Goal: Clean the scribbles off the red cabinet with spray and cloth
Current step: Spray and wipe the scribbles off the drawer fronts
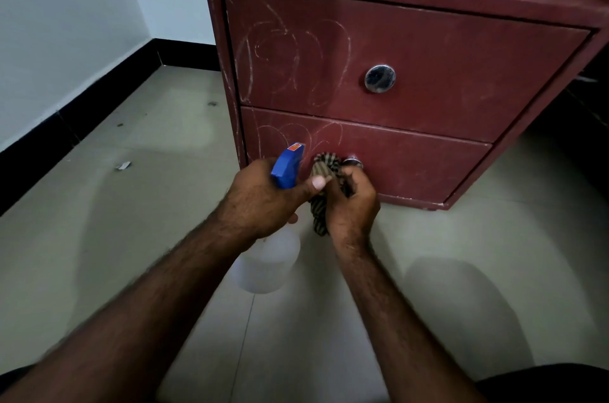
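A red cabinet [428, 40] with two drawers stands ahead on the floor. White scribbles [290, 53] cover the left part of the upper drawer, and fainter scribbles [296, 135] mark the lower drawer [412, 165]. My left hand [263, 201] grips a spray bottle [270, 264] with a blue trigger head [288, 168] and a clear body hanging below the hand. My right hand [352, 205] holds a bunched striped cloth [326, 172] in front of the lower drawer, near its round knob [354, 161]. The two hands are close together, the left thumb touching the cloth.
The upper drawer has a round metal knob [379, 78]. A white wall [66, 23] with a black skirting [82, 112] runs along the left. The tiled floor [148, 172] has a small scrap of paper [123, 166] and specks of dirt. A dark gap lies right of the cabinet.
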Available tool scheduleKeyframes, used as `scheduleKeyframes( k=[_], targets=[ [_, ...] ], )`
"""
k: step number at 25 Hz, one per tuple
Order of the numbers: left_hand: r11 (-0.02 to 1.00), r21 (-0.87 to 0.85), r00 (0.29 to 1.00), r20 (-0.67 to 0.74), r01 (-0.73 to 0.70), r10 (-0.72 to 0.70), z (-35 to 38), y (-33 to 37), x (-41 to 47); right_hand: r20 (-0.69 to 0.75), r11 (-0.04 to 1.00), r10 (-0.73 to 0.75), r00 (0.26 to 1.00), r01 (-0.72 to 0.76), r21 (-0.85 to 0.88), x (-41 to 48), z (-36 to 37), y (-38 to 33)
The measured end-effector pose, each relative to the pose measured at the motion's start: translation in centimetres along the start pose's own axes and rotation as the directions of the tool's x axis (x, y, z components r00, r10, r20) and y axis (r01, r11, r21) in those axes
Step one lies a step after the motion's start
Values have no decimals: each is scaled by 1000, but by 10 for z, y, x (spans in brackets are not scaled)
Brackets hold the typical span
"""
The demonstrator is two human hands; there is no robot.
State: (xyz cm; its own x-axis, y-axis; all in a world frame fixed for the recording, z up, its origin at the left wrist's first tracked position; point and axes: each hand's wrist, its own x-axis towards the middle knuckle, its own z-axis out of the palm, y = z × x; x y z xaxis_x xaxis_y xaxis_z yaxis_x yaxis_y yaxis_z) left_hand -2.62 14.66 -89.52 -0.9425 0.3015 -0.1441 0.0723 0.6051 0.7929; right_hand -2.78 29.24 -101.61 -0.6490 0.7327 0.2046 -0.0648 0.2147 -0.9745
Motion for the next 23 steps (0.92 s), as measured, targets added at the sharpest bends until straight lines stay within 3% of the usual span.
scheduleKeyframes(
  k=[3,8,12,17,21,23],
  targets=[
    [1000,-3,1000,-6,9,-9,0,2,-1,-22,998,58,998,-58,-4,-4,0,-1],
    [1000,-4,1000,-8,-13,13,-2,1,0,-26,992,-65,998,67,108,4,3,-9],
    [1000,16,1000,-9,-12,12,-1,2,-2,-57,998,58,997,-57,22,-4,1,-10],
    [1000,3,1000,-7,-16,16,-3,3,-1,-57,973,-31,998,43,225,6,-1,-33],
    [1000,-2,1000,-11,-14,14,-1,4,-2,-77,987,91,993,-79,142,-1,0,-27],
    [1000,2,1000,-7,-7,7,-1,5,-3,-76,986,66,995,-54,158,0,0,-30]
  ],
)
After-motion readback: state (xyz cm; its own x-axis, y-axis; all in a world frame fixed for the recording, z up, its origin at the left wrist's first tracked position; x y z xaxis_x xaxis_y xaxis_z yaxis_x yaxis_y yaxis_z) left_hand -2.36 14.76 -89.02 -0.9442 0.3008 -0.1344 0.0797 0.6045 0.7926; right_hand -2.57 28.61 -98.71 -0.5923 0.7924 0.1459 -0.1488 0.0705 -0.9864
